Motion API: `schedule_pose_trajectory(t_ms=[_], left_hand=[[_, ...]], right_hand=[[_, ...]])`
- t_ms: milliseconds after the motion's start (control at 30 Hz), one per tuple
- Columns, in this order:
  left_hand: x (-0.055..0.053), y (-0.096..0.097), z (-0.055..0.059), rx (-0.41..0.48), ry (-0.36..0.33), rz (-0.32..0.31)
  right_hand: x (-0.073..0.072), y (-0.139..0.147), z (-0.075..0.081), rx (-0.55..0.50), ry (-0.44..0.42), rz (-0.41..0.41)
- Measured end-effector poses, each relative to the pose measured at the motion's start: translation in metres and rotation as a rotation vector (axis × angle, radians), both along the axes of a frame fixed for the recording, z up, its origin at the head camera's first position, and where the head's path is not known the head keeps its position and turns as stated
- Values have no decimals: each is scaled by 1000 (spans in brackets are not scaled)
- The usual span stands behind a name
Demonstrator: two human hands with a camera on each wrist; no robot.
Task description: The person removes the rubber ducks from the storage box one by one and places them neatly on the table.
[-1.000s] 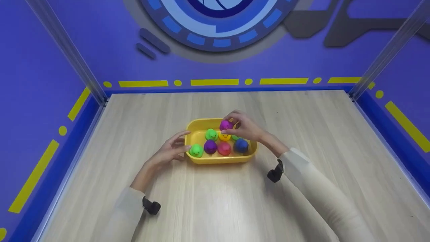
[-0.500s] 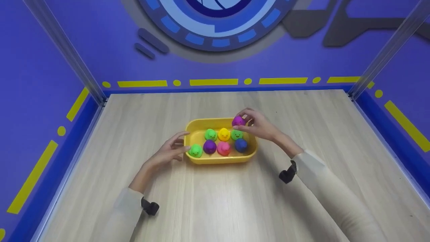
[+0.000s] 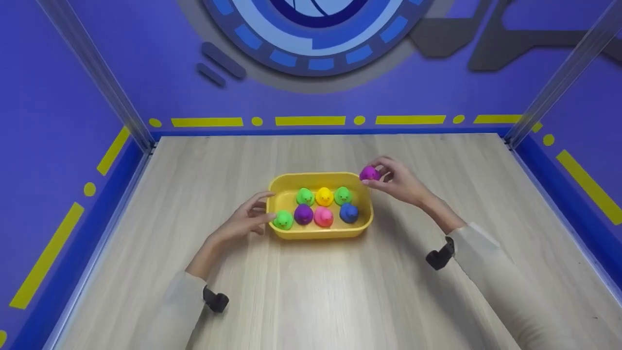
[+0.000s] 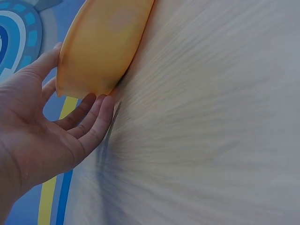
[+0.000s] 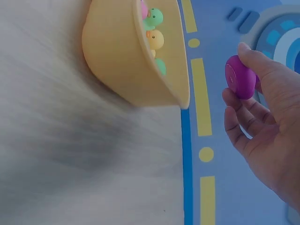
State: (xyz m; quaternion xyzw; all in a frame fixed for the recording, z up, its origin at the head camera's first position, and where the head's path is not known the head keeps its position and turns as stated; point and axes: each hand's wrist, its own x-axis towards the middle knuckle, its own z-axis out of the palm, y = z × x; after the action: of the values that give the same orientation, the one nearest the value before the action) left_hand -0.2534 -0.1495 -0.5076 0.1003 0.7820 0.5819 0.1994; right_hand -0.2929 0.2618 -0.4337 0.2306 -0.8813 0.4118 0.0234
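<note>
My right hand [image 3: 402, 183] pinches a magenta rubber duck [image 3: 369, 173] between thumb and fingers, just off the back right corner of a yellow plastic tub [image 3: 320, 234]. In the right wrist view the duck's flat underside [image 5: 231, 77] faces outward, apart from the tub wall. My left hand [image 3: 241, 219] holds the tub's left end, thumb and forefinger at the rim; the left wrist view shows its other fingertips [image 4: 107, 104] against the outer wall. Inside stand small rubber ducks: a yellow one [image 3: 324, 197], a pink one [image 3: 324, 217], a dark purple one [image 3: 303, 214], a blue one [image 3: 349, 213] and three green ones [image 3: 342, 196].
The tub stands on a pale wood-grain table [image 3: 311, 291]. A blue printed panel [image 3: 311, 102] with yellow dashes rises at the back, with similar panels on both sides. Metal corner posts [image 3: 104, 80] join them.
My right hand has carried the magenta duck rightward from over the tub's middle to beyond its right rim, uncovering the yellow and right green ducks. The left hand keeps its place.
</note>
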Motion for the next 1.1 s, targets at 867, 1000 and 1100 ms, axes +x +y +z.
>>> schedule_pose_trajectory(t_ms=[867,1000,1100], left_hand=[[-4,0,-11,132,16,74],[-1,2,-12,141,1,85],[0,2,-12,149,-6,85]], right_hand=[[4,64,-58,15,20,-96],[0,59,-66,-4,-26,-89],[-4,56,-72,4,-61,-107]])
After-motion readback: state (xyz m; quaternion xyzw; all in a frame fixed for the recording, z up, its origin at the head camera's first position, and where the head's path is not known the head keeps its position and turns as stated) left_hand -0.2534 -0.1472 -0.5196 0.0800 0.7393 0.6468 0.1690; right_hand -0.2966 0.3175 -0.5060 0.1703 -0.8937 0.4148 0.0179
